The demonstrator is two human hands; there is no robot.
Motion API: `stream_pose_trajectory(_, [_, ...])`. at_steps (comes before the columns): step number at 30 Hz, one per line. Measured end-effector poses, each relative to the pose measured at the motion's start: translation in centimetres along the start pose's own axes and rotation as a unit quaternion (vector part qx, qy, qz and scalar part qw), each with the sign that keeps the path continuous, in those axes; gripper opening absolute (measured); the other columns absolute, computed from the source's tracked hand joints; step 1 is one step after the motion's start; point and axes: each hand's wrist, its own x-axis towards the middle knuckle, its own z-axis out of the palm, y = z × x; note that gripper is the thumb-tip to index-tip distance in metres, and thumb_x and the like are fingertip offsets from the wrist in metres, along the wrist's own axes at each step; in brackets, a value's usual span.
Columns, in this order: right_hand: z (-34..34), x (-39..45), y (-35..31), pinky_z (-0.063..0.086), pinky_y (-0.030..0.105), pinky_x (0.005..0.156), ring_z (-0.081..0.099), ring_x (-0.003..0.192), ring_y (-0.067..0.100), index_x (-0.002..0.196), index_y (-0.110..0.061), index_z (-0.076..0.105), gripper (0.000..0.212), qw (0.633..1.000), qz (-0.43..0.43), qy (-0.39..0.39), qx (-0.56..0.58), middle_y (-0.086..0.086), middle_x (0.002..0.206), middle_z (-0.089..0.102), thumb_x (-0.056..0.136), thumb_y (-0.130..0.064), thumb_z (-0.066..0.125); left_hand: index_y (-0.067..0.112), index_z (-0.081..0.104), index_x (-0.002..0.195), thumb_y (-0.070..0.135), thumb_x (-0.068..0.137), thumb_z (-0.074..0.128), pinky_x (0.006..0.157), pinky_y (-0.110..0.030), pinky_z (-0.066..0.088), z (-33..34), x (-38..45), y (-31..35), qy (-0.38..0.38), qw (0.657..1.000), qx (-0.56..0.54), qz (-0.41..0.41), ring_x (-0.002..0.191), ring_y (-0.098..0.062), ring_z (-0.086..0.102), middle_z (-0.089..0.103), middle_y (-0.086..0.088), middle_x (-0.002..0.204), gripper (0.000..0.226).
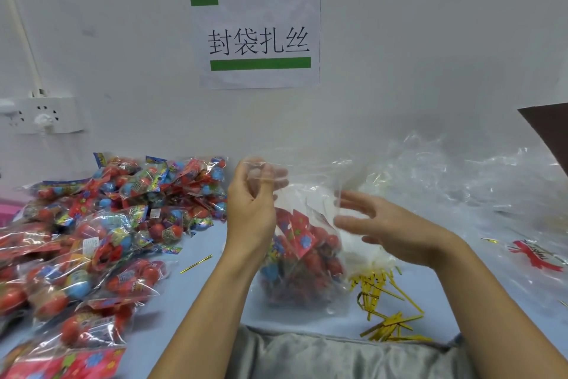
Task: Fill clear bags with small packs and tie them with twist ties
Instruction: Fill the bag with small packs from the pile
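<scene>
A white wall [399,40] with a printed paper sign [258,37] and a socket strip [43,114] is seen behind a pale blue table [215,295]. A heap of small packs [92,225] is spread at the left, loose clear plastic [461,178] at the right, gold twist ties [384,301] near the front edge. A clear bag [301,255] (partly filled with red packs) is stood at the centre. Its top edge is pinched by the left hand [252,203]; the right hand [384,225] is held open against the film, fingers spread.

Pale blue table [212,286]: small packs [92,225] heaped left, gold twist ties [384,301], clear bags [461,182] right.
</scene>
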Motion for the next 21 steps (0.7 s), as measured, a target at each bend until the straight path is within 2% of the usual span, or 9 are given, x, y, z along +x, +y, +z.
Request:
stream_pose_trajectory(2, [1.4, 0.2, 0.0, 0.039, 0.023, 0.102, 0.05, 0.13, -0.002, 0.13, -0.061, 0.049, 0.071, 0.999, -0.012, -0.026, -0.046, -0.039, 0.134, 0.05, 0.066, -0.056, 0.08, 0.024, 0.056, 0.097, 0.028, 0.102, 0.052, 0.092, -0.052, 0.054, 0.2, 0.0, -0.2, -0.008, 1.0, 0.0, 0.007, 0.089, -0.021, 0.074, 0.075, -0.001, 0.097, 0.008])
stream_pose_trajectory(4, [2.7, 0.8, 0.1, 0.036, 0.024, 0.109, 0.039, 0.136, 0.0, 0.153, -0.043, 0.031, 0.11, 0.997, -0.012, -0.018, -0.07, -0.031, 0.145, 0.036, 0.061, -0.058, 0.088, 0.024, 0.055, 0.096, 0.028, 0.102, 0.052, 0.085, -0.041, 0.055, 0.7, -0.2, -0.2, -0.025, 0.999, -0.026, 0.007, 0.089, -0.022, 0.074, 0.076, -0.001, 0.097, 0.007])
stream_pose_trajectory(6, [3.9, 1.3, -0.2, 0.037, 0.03, 0.116, 0.04, 0.139, 0.0, 0.158, -0.031, 0.026, 0.124, 0.998, -0.028, -0.017, -0.061, -0.024, 0.153, 0.033, 0.057, -0.054, 0.094, 0.023, 0.056, 0.096, 0.03, 0.099, 0.054, 0.078, -0.033, 0.055, 1.3, -0.4, -0.2, -0.046, 0.997, -0.069, -0.004, 0.091, -0.025, 0.074, 0.076, -0.003, 0.096, 0.008])
stream_pose_trajectory(8, [4.6, 1.7, -0.3, 0.048, 0.034, 0.108, 0.059, 0.125, 0.006, 0.148, -0.028, 0.042, 0.102, 0.997, -0.068, -0.023, -0.041, -0.013, 0.143, 0.056, 0.062, -0.04, 0.094, 0.027, 0.059, 0.093, 0.03, 0.098, 0.056, 0.074, -0.031, 0.057, 1.7, -0.6, -0.2, -0.063, 0.993, -0.102, -0.016, 0.091, -0.026, 0.073, 0.076, -0.006, 0.096, 0.007])
stream_pose_trajectory(10, [5.2, 1.9, -0.5, 0.056, 0.032, 0.091, 0.07, 0.101, 0.009, 0.128, -0.029, 0.057, 0.068, 0.994, -0.106, -0.016, -0.021, -0.011, 0.112, 0.072, 0.069, -0.027, 0.091, 0.029, 0.061, 0.091, 0.025, 0.1, 0.056, 0.074, -0.031, 0.057, 1.9, -0.8, -0.2, -0.077, 0.991, -0.104, -0.027, 0.09, -0.025, 0.073, 0.076, -0.007, 0.095, 0.011])
stream_pose_trajectory(15, [5.9, 2.0, -0.6, 0.059, 0.047, 0.081, 0.073, 0.083, 0.021, 0.108, -0.023, 0.067, 0.043, 0.991, -0.128, 0.026, -0.042, 0.007, 0.091, 0.075, 0.068, -0.024, 0.084, 0.02, 0.063, 0.086, 0.016, 0.089, 0.063, 0.064, -0.021, 0.053, 1.4, -1.0, 0.5, -0.159, 0.985, 0.048, 0.05, 0.079, -0.015, 0.066, 0.072, -0.002, 0.086, 0.005])
stream_pose_trajectory(17, [6.2, 1.9, -0.9, 0.059, 0.037, 0.077, 0.07, 0.08, 0.011, 0.096, -0.026, 0.068, 0.026, 0.98, -0.171, 0.048, -0.086, -0.002, 0.087, 0.074, 0.073, -0.016, 0.077, 0.016, 0.064, 0.084, 0.016, 0.09, 0.063, 0.067, -0.022, 0.049, 1.6, -1.3, 0.8, -0.199, 0.959, 0.16, 0.123, 0.076, -0.013, 0.061, 0.064, 0.006, 0.079, 0.007])
stream_pose_trajectory(19, [6.6, 1.6, -1.5, 0.05, 0.011, 0.069, 0.063, 0.078, -0.007, 0.084, -0.029, 0.061, 0.021, 0.966, -0.221, 0.054, -0.123, -0.017, 0.078, 0.066, 0.075, -0.011, 0.064, 0.014, 0.067, 0.087, 0.018, 0.092, 0.064, 0.072, -0.027, 0.049, 1.9, -1.5, 1.0, -0.197, 0.935, 0.231, 0.184, 0.078, -0.013, 0.059, 0.062, 0.008, 0.082, 0.007])
stream_pose_trajectory(21, [6.8, 1.8, -1.6, 0.042, 0.006, 0.069, 0.057, 0.076, -0.009, 0.085, -0.022, 0.059, 0.021, 0.955, -0.24, 0.054, -0.163, -0.018, 0.079, 0.058, 0.079, -0.003, 0.059, 0.012, 0.067, 0.088, 0.017, 0.092, 0.064, 0.072, -0.025, 0.047, 2.0, -1.7, 1.2, -0.192, 0.924, 0.252, 0.214, 0.079, -0.013, 0.058, 0.063, 0.004, 0.083, 0.007])
